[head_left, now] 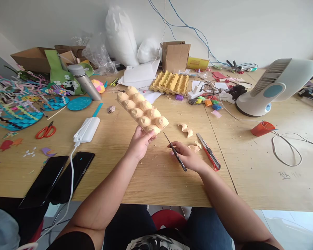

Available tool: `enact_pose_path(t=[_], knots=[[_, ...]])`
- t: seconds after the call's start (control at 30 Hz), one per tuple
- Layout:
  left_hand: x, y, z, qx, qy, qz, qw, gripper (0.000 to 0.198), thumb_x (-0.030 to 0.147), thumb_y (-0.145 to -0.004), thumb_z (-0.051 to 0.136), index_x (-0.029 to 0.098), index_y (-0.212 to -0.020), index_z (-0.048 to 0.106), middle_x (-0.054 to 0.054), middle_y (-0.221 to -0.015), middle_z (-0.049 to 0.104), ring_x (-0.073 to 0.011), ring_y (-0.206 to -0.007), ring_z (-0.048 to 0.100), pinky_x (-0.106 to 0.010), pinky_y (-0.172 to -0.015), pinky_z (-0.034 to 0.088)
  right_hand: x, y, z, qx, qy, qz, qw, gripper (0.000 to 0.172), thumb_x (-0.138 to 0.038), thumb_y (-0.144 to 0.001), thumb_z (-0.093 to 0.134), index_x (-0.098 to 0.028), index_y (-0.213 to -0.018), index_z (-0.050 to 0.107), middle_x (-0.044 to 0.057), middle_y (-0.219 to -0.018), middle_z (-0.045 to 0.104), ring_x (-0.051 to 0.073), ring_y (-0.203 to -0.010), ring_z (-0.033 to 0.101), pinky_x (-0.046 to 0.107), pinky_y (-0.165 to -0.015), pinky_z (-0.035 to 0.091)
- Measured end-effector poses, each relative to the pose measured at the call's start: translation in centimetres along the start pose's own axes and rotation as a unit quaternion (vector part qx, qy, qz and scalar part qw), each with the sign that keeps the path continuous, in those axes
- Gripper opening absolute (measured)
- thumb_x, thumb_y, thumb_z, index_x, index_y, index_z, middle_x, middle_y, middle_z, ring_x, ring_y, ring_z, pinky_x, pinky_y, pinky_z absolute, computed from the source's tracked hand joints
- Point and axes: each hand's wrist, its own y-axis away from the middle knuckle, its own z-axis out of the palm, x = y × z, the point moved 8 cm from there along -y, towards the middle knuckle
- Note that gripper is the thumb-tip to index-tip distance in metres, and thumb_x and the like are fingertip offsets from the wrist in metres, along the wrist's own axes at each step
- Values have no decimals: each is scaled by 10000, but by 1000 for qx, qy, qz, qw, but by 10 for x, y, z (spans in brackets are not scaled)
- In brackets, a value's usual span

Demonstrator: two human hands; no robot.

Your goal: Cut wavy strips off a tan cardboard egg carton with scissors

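Observation:
My left hand (141, 142) grips the near end of a pale orange egg carton piece (142, 110), its rounded cups facing up, tilted above the table. In my right hand (184, 154) is a pair of black scissors (174, 149), seen nearly edge-on with the tip pointing up and left towards the carton. A small gap separates the tip from the carton; whether the blades are apart I cannot tell. Two cut-off carton scraps, a wavy strip (185, 130) and a torn piece (196, 147), lie by my right hand. A red utility knife (209, 152) rests beside them, blade out.
A yellow egg tray (170, 83) and cardboard box (175, 57) stand behind. To the right are a white fan (271, 86) and orange cup (262, 128). On the left lie orange-handled scissors (46, 131), a power bank (87, 129), phones (45, 177) and a metal bottle (86, 83).

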Motion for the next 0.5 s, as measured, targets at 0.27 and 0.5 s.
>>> enact_pose_path(t=[0.27, 0.5], knots=[[-2, 0, 2, -24, 24, -15, 999, 481, 227, -738, 849, 277, -1164, 630, -4, -1172, 675, -114, -959, 636, -220, -776, 529, -7, 2, -1, 6, 34, -20, 999, 391, -491, -889, 644, -223, -1163, 569, -18, -840, 573, 150, -750, 503, 285, -694, 411], [2, 1, 5, -36, 40, -8, 999, 463, 231, -738, 847, 273, -1145, 629, -6, -1180, 678, -115, -964, 637, -219, -780, 519, -4, 2, 1, -4, 30, -13, 999, 390, -505, -902, 623, -231, -1166, 540, -31, -802, 546, 147, -723, 486, 283, -677, 407]])
